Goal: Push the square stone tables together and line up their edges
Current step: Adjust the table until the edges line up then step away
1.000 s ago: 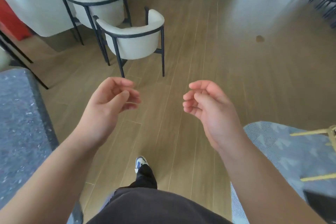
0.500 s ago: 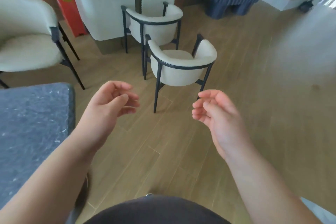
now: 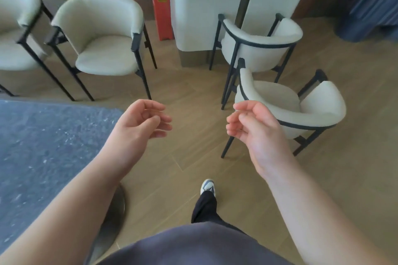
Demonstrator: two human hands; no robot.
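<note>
One dark grey speckled stone table (image 3: pixel 43 146) fills the lower left, with its round metal base (image 3: pixel 112 217) showing under the near edge. My left hand (image 3: pixel 140 127) hovers just past the table's right corner, fingers loosely curled, holding nothing. My right hand (image 3: pixel 252 129) is raised in front of me over the floor, fingers also loosely curled and empty. Neither hand touches the table. No second stone table is in view.
Two cream armchairs with black legs (image 3: pixel 103 45) stand beyond the table at the back left. Two more cream chairs (image 3: pixel 290 107) stand to the right, close behind my right hand. A white pillar (image 3: pixel 204 6) and a red box (image 3: pixel 160 6) are at the back. My foot (image 3: pixel 207 186) is on the wood floor.
My view has turned left: the stone table now takes up more of the left side and two more chairs have come into view. My hands keep the same loose pose.
</note>
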